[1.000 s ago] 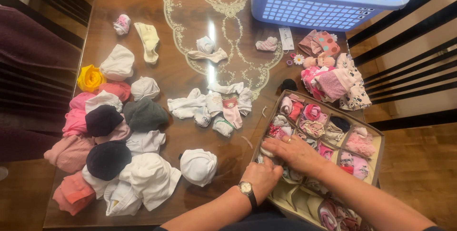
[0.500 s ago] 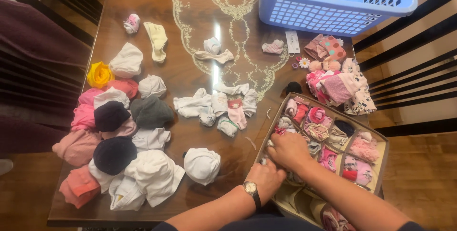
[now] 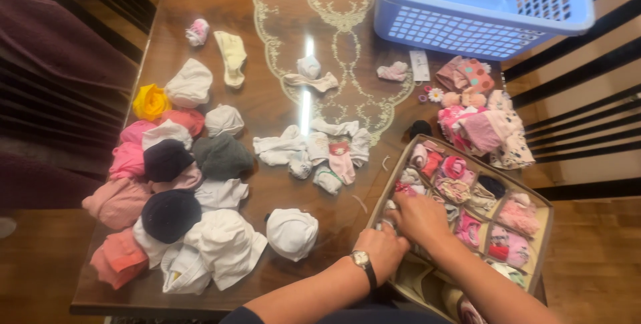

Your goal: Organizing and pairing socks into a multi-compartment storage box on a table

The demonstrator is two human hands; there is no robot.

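Both hands are working inside the divided organizer box (image 3: 534, 198) sitting at the desk's (image 3: 200, 3) near right corner. The left hand (image 3: 382, 252), wearing a wristwatch (image 3: 362, 261), is pressing into a near compartment; the right hand (image 3: 419, 218) is lying over rolled socks (image 3: 455, 167). Whether either hand's fingers are gripping anything is unclear, since they are curled down out of sight.
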